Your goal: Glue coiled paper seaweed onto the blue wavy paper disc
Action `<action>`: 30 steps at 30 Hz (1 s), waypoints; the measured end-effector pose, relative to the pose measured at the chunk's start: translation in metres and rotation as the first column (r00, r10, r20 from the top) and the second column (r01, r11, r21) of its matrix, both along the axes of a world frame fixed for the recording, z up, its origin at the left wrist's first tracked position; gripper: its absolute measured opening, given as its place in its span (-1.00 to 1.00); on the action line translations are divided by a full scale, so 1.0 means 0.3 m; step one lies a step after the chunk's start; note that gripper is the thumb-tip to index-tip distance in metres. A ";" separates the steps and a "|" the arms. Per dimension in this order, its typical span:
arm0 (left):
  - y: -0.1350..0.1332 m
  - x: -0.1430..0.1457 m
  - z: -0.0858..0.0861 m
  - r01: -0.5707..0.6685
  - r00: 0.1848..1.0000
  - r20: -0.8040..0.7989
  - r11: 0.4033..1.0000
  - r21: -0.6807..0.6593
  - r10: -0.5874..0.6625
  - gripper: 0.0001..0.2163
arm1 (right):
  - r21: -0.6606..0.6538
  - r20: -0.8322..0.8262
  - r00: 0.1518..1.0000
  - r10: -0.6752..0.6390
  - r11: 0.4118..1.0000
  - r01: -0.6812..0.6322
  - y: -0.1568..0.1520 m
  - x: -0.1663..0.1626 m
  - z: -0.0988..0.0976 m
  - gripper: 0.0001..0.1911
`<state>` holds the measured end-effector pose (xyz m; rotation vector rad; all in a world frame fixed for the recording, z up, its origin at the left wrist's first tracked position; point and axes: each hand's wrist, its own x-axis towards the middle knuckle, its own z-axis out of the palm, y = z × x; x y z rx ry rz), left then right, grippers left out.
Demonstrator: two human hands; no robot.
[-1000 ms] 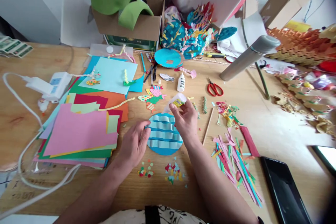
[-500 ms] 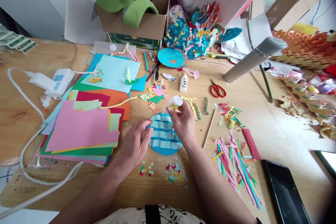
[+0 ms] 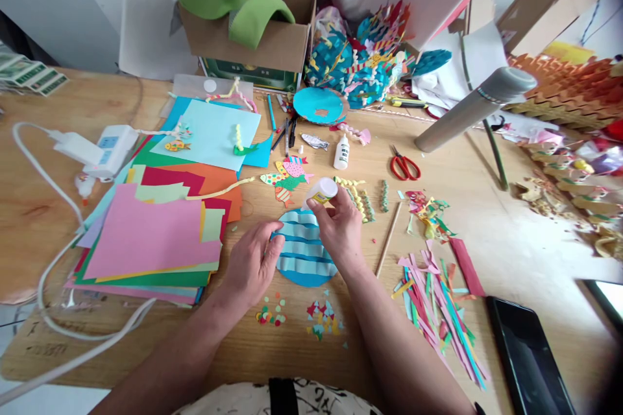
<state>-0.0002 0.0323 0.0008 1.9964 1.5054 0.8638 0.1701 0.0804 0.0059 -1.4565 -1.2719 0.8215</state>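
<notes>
A blue paper disc (image 3: 305,279) with wavy light-blue paper strips across it lies on the table in front of me. My right hand (image 3: 341,224) grips a white glue bottle (image 3: 324,190) with a yellow label, tilted so its nozzle points down at the disc's upper edge. At the disc's left edge rests my left hand (image 3: 254,259), thumb and index finger apart. Above the disc lie patterned paper fish (image 3: 293,183). Curled paper strips (image 3: 361,198) are just beyond my right hand. Paper dots (image 3: 271,318) and small paper triangles (image 3: 324,320) lie below the disc.
Stacked coloured paper (image 3: 146,233) and a white power strip (image 3: 111,152) with its cable are at left. A second glue bottle (image 3: 342,152), red-handled scissors (image 3: 405,165), a thin stick (image 3: 388,240), paper strips (image 3: 442,318), a phone (image 3: 530,350) and a grey flask (image 3: 474,110) stand or lie around.
The glue bottle in my right hand has shifted very slightly left. My left hand stays at the disc's edge, and the other things lie as before.
</notes>
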 end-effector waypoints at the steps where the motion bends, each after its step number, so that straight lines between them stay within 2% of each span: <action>1: 0.000 0.000 0.000 0.001 1.000 -0.001 1.000 -0.002 -0.001 -0.67 | 0.004 0.003 1.000 0.000 1.000 0.000 0.000 0.000 -0.001 -0.74; 30: 0.000 0.000 -0.003 0.003 1.000 0.002 1.000 0.001 -0.003 -0.69 | -0.008 -0.011 1.000 0.011 1.000 -0.011 -0.006 0.004 -0.001 -0.78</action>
